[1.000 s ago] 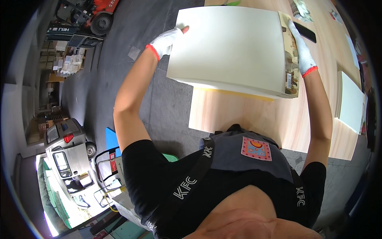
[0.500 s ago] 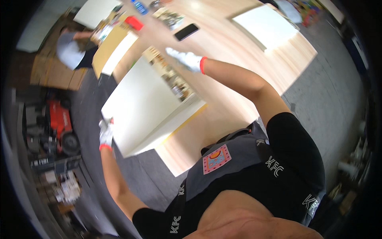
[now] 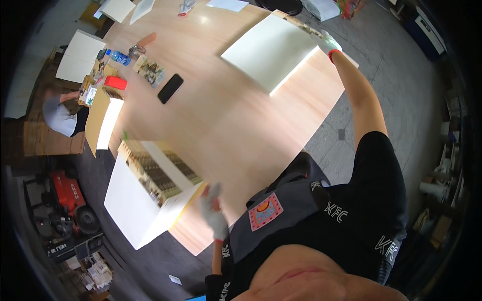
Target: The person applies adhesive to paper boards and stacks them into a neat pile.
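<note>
My right hand (image 3: 329, 44), in a white glove with a red cuff, is at the far right edge of a stack of large white sheets (image 3: 271, 52). Its fingers close over the edge; their tips are partly hidden. My left hand (image 3: 214, 213), gloved alike and somewhat blurred, is raised with fingers apart and nothing in it. It is beside the near corner of another stack, whose top shows a brown printed picture (image 3: 155, 168). A white sheet (image 3: 131, 203) slopes down on that stack's left side.
A black phone (image 3: 170, 89) lies mid-table, near printed pieces (image 3: 148, 70), a water bottle (image 3: 118, 57) and a red box (image 3: 115, 83). A tan and white panel (image 3: 104, 120) stands at the left edge. Another person (image 3: 61, 116) is beyond it. A red forklift (image 3: 65, 193) stands on the floor.
My right hand has gone from above the table to the far right stack. My left hand has left the white sheet's outer edge and come nearer my body. The view has swung right.
</note>
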Demonstrator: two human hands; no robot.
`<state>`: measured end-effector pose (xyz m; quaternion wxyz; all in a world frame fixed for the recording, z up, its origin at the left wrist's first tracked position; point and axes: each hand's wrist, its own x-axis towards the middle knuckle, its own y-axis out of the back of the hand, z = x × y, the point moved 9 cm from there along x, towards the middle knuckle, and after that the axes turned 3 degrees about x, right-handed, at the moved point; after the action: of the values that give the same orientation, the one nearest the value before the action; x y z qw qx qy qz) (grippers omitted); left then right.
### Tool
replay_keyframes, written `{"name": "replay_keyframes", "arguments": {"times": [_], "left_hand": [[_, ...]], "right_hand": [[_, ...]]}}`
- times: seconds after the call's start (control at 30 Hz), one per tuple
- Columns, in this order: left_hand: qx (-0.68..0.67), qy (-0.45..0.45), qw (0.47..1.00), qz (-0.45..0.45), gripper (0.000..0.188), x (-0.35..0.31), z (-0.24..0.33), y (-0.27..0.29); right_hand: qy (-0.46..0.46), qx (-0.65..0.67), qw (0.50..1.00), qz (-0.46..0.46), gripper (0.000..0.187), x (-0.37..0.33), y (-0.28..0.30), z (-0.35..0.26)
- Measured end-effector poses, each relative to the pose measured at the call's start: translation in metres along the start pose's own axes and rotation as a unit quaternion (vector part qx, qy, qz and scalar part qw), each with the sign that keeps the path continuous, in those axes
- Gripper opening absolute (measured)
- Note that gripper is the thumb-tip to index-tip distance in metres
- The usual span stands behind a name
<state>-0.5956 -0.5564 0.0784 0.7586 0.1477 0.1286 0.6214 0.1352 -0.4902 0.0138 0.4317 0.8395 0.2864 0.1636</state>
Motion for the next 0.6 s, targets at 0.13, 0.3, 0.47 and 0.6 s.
{"name": "replay_keyframes", "arguments": {"times": [0.13,0.3,0.47,0.6], "left_hand": [[-0.296,0.233,0.906,-0.194,0.054,0.025,-0.019,-0.187],[-0.073,0.154,0.963,-0.208,0.055,0.070,0.000,-0.277],[-0.260,0.242,0.932,-0.070,0.058,0.105,-0.030,-0.285],[-0.272,0.287,0.919,-0.014,0.056,0.077,-0.062,-0.281]], "right_hand": [[-0.015,-0.022,0.996,-0.079,0.080,0.074,-0.033,0.058],[0.063,0.012,0.967,-0.245,0.065,0.104,-0.067,0.073],[0.056,0.003,0.944,-0.326,0.066,0.012,-0.063,0.070],[-0.023,0.175,0.715,-0.677,0.044,-0.166,-0.082,0.034]]}}
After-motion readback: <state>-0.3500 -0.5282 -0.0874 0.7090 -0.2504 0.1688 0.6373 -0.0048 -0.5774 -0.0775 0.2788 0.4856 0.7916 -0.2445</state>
